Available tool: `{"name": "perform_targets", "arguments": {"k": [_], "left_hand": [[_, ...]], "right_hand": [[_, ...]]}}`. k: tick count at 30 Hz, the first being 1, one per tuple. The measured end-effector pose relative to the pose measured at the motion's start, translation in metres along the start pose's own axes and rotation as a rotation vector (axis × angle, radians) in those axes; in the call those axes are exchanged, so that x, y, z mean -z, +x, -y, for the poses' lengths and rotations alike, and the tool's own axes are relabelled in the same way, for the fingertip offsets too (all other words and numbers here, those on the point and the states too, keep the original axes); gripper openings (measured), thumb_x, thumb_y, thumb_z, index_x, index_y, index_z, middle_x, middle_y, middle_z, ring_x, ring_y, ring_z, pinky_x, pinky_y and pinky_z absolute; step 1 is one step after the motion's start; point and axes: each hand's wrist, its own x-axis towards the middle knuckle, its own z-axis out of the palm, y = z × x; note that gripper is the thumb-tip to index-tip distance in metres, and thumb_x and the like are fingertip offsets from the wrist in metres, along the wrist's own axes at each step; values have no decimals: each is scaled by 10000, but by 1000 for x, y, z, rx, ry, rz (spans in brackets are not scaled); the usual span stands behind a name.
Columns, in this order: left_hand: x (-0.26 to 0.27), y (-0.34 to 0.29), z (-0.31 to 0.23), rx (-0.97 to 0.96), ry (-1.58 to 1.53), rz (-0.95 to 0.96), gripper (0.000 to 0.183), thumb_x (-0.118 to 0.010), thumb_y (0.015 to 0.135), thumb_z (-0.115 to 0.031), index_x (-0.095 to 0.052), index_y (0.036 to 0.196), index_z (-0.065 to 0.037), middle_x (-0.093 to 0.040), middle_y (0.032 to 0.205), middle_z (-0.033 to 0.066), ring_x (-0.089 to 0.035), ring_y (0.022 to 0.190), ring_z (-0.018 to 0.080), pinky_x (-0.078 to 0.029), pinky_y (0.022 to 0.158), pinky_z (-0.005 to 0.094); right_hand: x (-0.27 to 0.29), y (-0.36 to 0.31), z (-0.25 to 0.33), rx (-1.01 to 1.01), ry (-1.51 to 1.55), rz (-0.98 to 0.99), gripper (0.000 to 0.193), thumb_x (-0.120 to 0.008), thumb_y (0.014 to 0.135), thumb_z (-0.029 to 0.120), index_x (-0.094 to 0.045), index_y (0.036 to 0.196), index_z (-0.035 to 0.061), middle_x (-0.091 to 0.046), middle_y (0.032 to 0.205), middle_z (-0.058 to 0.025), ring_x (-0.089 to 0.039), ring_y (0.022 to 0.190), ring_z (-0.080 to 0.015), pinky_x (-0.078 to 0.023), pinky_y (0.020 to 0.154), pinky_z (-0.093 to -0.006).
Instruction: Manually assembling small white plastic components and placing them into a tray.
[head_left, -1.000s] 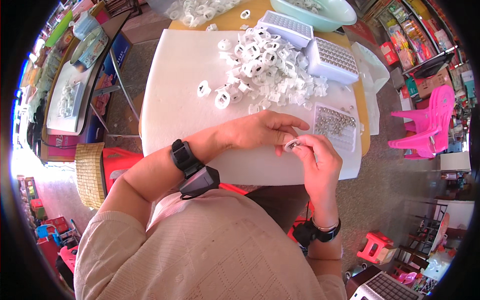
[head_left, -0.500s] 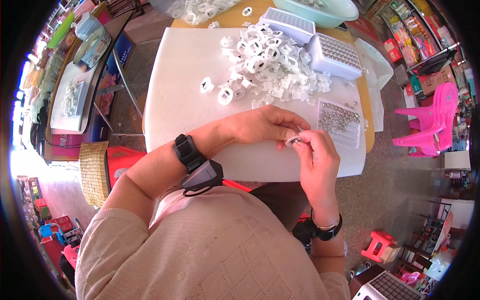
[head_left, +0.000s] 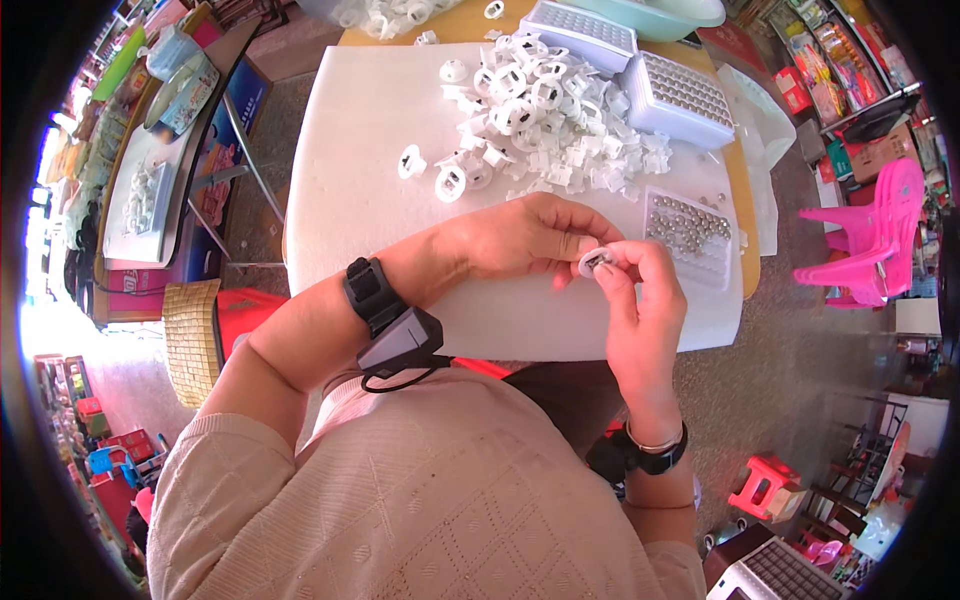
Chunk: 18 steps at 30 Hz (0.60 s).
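Observation:
Between my two hands, above the near right part of the white board (head_left: 380,130), is a small round white plastic part (head_left: 596,262) with a dark and metallic middle. My left hand (head_left: 525,238) reaches in from the left and pinches the part's left edge with thumb and fingers. The right hand (head_left: 645,292) grips it from the other side, thumb tip against its middle. Just right of my right hand lies a clear tray (head_left: 712,268) with many shiny metal balls (head_left: 690,225). Beyond my hands spreads a heap of similar white plastic parts (head_left: 540,100).
Two white gridded trays (head_left: 578,38) and a pale green basin (head_left: 660,18) stand at the far right of the table. A bag of white parts (head_left: 400,15) lies at the far edge. To the right are a pink chair (head_left: 870,235) and a red stool (head_left: 765,485).
The white part has tilted so that its open face shows more. Both hands have shifted slightly, the right thumb now over the part's middle. The view has moved a little.

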Motion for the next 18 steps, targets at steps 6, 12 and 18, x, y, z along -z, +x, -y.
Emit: {"name": "perform_targets", "arguments": {"k": [6, 12, 18], "left_hand": [[0, 1, -2, 9, -88, -12, 368, -538, 964, -177, -505, 1263, 35, -600, 1058, 43, -567, 864, 93, -469, 695, 225], [1, 3, 1, -18, -178, 8, 372, -542, 959, -155, -479, 1274, 32, -601, 1068, 56, -578, 870, 100, -477, 682, 226], [-2, 2, 1, -44, -68, -10, 356, -534, 965, -158, -489, 1265, 27, -602, 1061, 53, -574, 873, 95, -480, 683, 229]], "right_hand": [[9, 10, -2, -297, 524, 151, 88, -572, 897, 13, -568, 983, 0, -660, 875, -62, -612, 829, -111, -479, 792, -262], [11, 12, -1, -334, 645, 130, 89, -584, 886, 9, -584, 973, -11, -660, 872, -73, -618, 827, -118, -476, 811, -262], [8, 11, 1, -345, 537, 131, 55, -578, 882, 6, -596, 930, -16, -664, 859, -69, -620, 822, -112, -475, 809, -259]]}}
